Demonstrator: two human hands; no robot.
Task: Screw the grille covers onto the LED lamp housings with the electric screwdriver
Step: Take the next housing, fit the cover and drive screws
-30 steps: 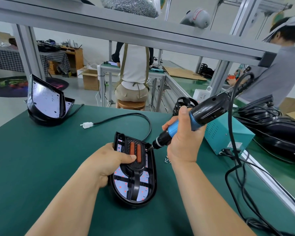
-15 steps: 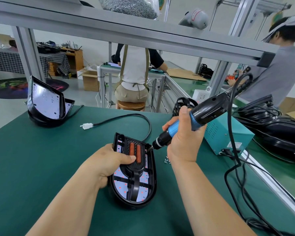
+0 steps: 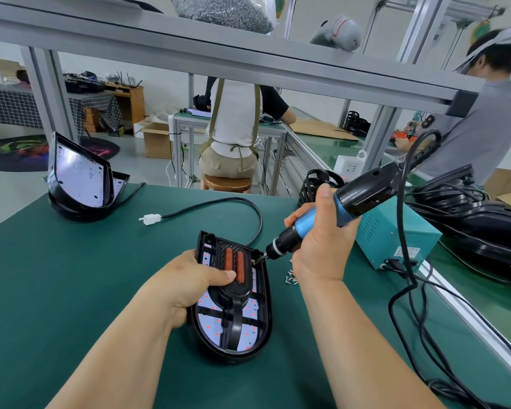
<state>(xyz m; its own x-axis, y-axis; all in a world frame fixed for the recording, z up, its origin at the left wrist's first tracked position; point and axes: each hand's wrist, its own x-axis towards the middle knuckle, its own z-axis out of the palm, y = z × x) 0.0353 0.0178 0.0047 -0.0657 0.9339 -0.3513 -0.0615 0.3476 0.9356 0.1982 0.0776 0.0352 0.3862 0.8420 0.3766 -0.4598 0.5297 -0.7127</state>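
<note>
Green matting (image 3: 71, 290) covers the bench, and the housing (image 3: 230, 355) lies flat on it at centre frame, LED board facing up. The black grille (image 3: 238, 293) sits seated in it. The left hand (image 3: 189, 287) clamps the pair: its thumb presses down on the grille beside two orange strips, and its fingers curl round the housing's left edge. The right hand (image 3: 319, 249) wraps the blue grip of the screwdriver (image 3: 351, 199), fingers closed round it and thumb lying up along the barrel. The tool slants down from the upper right, and its bit meets the housing's upper right corner.

This looks like the driving of a screw at that corner; whether the screw is seated yet is too small to tell. The next move likely calls for firm downward pressure and a steady bit. Then the right hand would fetch another from the loose screws (image 3: 291, 276) just right of the housing.

A second housing (image 3: 80, 184) stands at upper left, and more lie stacked (image 3: 484, 231) at right behind a teal box (image 3: 396, 231).
</note>
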